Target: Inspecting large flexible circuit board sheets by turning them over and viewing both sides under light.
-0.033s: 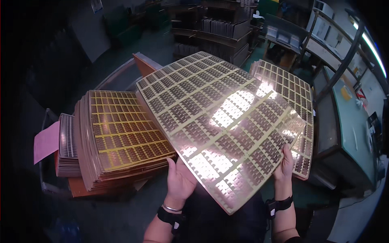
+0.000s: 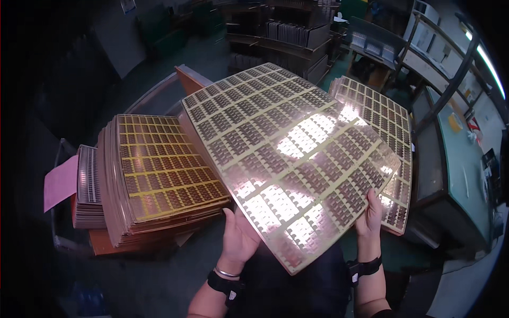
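Observation:
A large sheet of printed circuit panel (image 2: 265,127), copper patterned with pale grid lines, is tilted in front of me and glares with reflected light. My right hand (image 2: 369,217) grips its right edge, thumb on the top face and fingers underneath. By the lower left edge, my left hand (image 2: 239,238) is palm up with the thumb spread away from the panel; its fingers are partly hidden beneath. To the left stands a thick stack of similar panels (image 2: 169,164) with yellow grid lines. Behind the held panel, on the right, is another stack of pale-lined panels (image 2: 389,114).
A smaller stack of grey panels (image 2: 89,180) with a pink paper sheet (image 2: 60,183) sits at far left. A brown board (image 2: 190,79) leans behind. Racks of panels (image 2: 289,34) stand at the back. A green-topped bench (image 2: 466,169) lies along the right.
The held panel's near corner has shifted slightly left and up. My left hand's thumb has moved slightly right, while the right hand keeps its grip.

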`<state>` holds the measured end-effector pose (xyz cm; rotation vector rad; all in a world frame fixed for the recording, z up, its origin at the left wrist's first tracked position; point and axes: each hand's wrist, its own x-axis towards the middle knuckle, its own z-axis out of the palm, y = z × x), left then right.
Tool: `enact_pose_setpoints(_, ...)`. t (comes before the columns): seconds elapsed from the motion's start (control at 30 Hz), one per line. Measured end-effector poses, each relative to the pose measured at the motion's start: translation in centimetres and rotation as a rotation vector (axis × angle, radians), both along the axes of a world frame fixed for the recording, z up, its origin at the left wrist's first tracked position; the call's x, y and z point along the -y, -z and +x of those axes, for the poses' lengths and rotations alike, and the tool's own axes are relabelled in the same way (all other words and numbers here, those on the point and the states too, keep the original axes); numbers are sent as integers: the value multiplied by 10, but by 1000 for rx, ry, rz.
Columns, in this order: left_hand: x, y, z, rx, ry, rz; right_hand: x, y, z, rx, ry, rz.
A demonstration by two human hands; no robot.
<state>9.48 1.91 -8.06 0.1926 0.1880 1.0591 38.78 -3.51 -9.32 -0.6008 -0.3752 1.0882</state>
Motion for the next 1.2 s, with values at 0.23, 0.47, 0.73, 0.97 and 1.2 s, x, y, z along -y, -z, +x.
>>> enact_pose_setpoints(0.23, 6, 25, -23, -322, -73, 29, 13, 17, -2, -20, 12, -103)
enact_pose_setpoints(0.47, 5, 34, -49, -399, -185, -78, 36, 3, 50, 62, -15, -41)
enact_pose_setpoints(0.73, 1, 41, -71, -627, -269, -157, 38, -7, 35, 185, -17, -222)
enact_pose_setpoints(0.97, -2, 41, -79, -831, -324, -164, 39, -5, 27, 389, -4, -336)
enact_pose_setpoints(1.2, -9, 50, -88, -1000, -285, -27, 42, -10, 23, 453, -50, -355)
